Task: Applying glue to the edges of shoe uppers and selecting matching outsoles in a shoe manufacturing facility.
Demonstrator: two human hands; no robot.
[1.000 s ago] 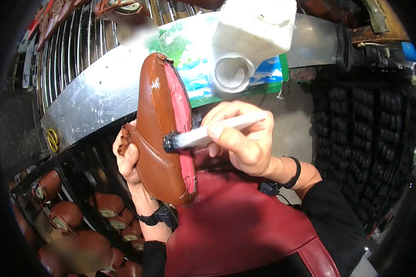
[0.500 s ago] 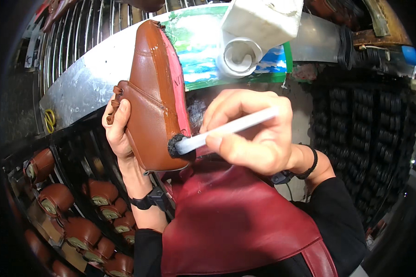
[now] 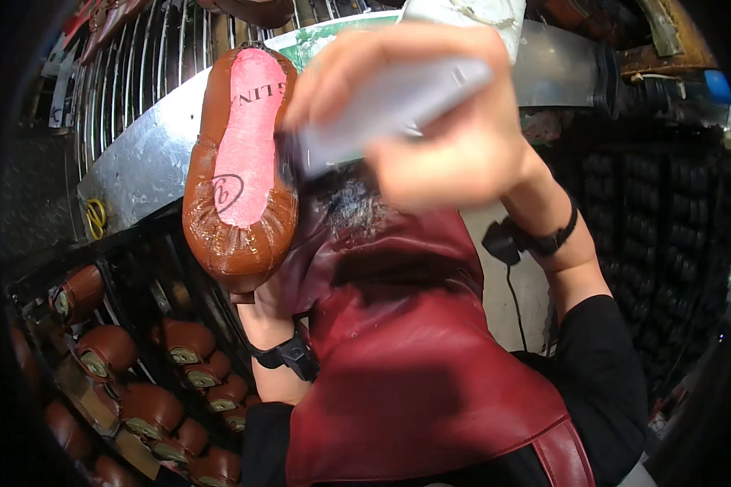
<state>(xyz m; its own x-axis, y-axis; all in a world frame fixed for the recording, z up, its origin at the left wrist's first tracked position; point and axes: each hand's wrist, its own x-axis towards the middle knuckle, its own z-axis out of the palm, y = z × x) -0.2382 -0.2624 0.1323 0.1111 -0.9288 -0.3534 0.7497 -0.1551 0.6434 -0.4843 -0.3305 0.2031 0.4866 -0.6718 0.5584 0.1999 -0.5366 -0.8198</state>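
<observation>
My left hand (image 3: pixel 256 307) holds up a brown leather shoe (image 3: pixel 211 219) stretched on a form, its pink insole (image 3: pixel 248 138) facing me; the shoe hides most of the hand. Blurred with motion, my right hand (image 3: pixel 439 122) is closed on a white-handled brush (image 3: pixel 382 105). The dark bristles (image 3: pixel 288 162) are at the shoe's right edge, beside the insole. A black band sits on each wrist.
A rack (image 3: pixel 138 381) at lower left carries several brown shoes on forms. A metal sheet (image 3: pixel 130 170) lies behind the shoe, with a white container (image 3: pixel 479 12) at the top. Dark stacked soles (image 3: pixel 666 211) fill the right side. A dark red apron (image 3: pixel 414 357) covers my front.
The shoe has turned from side-on to insole facing me and has come closer. My right hand with the brush has moved up and nearer, now blurred.
</observation>
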